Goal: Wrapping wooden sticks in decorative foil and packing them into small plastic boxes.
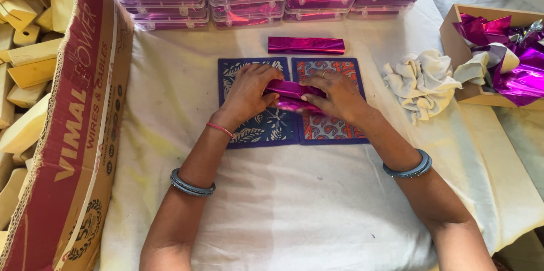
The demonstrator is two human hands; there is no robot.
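At the middle of the cloth-covered table [317, 191], a small shiny magenta foil-wrapped packet [292, 91] lies over two blue patterned square mats [260, 126], pinched at each end by the left hand [246, 92] and right hand [337, 96], each grip pressed closed on it. The wrapping looks mid-fold; tucking the ends likely calls for firm, even pressure. Fingers hide the packet's ends. A finished magenta packet [306, 45] lies toward the far edge.

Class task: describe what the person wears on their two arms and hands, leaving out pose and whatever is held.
Both forearms are bare, with no sleeves in view. The left hand has a thin pink thread at the wrist and grey-blue bangles further up the forearm. The right hand wears a ring on one finger, with similar grey-blue bangles on that forearm.
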